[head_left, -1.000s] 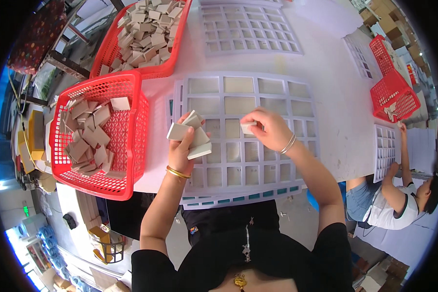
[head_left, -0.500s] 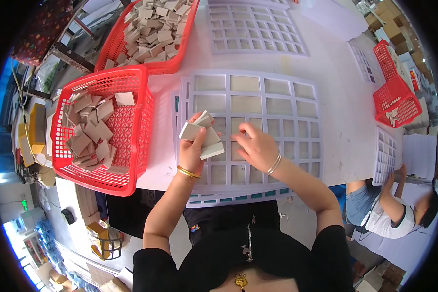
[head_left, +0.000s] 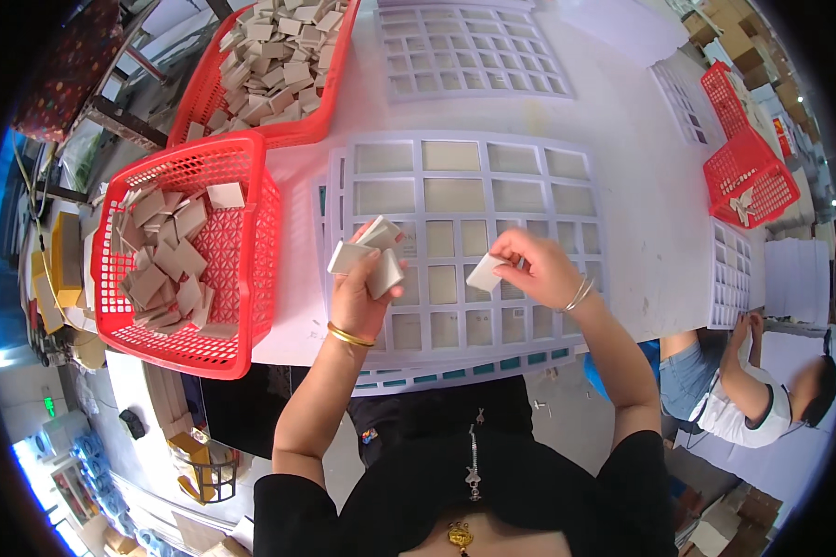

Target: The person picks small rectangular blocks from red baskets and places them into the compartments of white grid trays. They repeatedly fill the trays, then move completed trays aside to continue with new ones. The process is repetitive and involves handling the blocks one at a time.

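Several pale, flat rectangular tiles (head_left: 386, 275) are fanned out in my left hand (head_left: 355, 308), which grips them over the left part of a white grid frame (head_left: 484, 175). My right hand (head_left: 545, 269) pinches one pale tile (head_left: 484, 273) between thumb and fingers, tilted just above the middle of the grid. Pale pieces show in some of the grid's openings, with a column of them near the centre. The hands and tiles hide part of the grid. Whether the pinched tile touches the frame, I cannot tell.
A red basket (head_left: 264, 251) of loose tiles stands left of the grid, with a fuller red basket (head_left: 297, 132) behind it. Another white grid (head_left: 474, 95) lies at the far side of the table. At right are more red baskets (head_left: 751, 176) and a seated person (head_left: 748, 390) handling a grid.
My right hand has moved right, away from the left hand, and now holds a single tile. The left hand still grips several tiles, their fan slightly rearranged.
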The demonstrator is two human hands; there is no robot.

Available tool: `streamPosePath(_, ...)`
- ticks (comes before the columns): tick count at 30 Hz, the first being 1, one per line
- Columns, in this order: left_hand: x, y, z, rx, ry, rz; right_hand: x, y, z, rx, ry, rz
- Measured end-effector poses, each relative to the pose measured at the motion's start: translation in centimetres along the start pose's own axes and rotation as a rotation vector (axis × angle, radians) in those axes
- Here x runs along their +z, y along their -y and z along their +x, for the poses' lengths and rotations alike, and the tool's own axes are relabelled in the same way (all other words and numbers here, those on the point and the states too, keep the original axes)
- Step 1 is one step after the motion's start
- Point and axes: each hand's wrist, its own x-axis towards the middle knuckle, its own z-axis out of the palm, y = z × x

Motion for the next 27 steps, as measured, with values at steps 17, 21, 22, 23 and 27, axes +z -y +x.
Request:
streamPosePath(17, -9.0, -2.3, -4.4, 0.203, -0.217, 0.583, 2.8, -0.9, -0.9, -0.312, -0.122, -0.668)
streamPosePath(21, -8.8, -2.2, -4.8, 0.114, -0.164, 0.563, 2.9, -0.7, -1.6, -0.232, -0.085, -0.675)
streamPosePath(22, -8.3, -2.4, -4.8, 0.102, -0.145, 0.569, 3.0, -0.8, -1.7, -0.217, -0.086, -0.677)
streamPosePath(23, -7.9, -2.5, -4.9, 0.090, -0.124, 0.575, 3.1, -0.9, -1.9, -0.250, -0.108, -0.694)
streamPosePath(27, -6.9, -2.7, -5.1, 0.076, -0.074, 0.602, 3.6, -0.8, -2.9, -0.318, -0.102, -0.800)
